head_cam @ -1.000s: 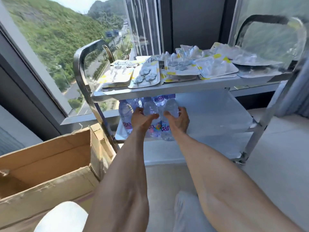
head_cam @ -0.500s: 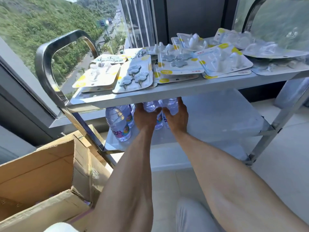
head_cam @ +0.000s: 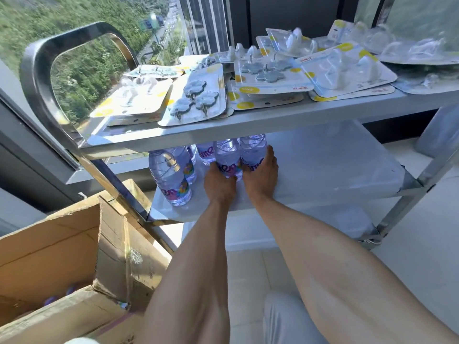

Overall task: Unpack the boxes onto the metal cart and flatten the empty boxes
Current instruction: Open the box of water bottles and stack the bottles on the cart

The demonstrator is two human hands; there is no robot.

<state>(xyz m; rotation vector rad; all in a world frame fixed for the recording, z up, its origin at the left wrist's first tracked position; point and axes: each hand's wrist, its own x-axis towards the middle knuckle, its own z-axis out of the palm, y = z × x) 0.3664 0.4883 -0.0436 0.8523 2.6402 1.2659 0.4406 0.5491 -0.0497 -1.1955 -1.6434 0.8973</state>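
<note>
Both hands are on the metal cart [head_cam: 285,120], middle shelf [head_cam: 335,170]. Left hand [head_cam: 218,183] curls its grip round one water bottle [head_cam: 228,157]; right hand [head_cam: 260,176] wraps the neighbouring bottle [head_cam: 253,150], thumb up its right side. Both bottles stand upright and touch each other, though whether their bases are fully on the shelf is hidden by the hands. More bottles [head_cam: 171,177] stand just to the left, tops hidden by the top shelf [head_cam: 223,130]. Top shelf carries overlapping blister packs of hooks [head_cam: 196,100]. Open cardboard box [head_cam: 62,256] sits on the floor at the cart's left end, flaps up, purple caps [head_cam: 70,290] showing inside.
</note>
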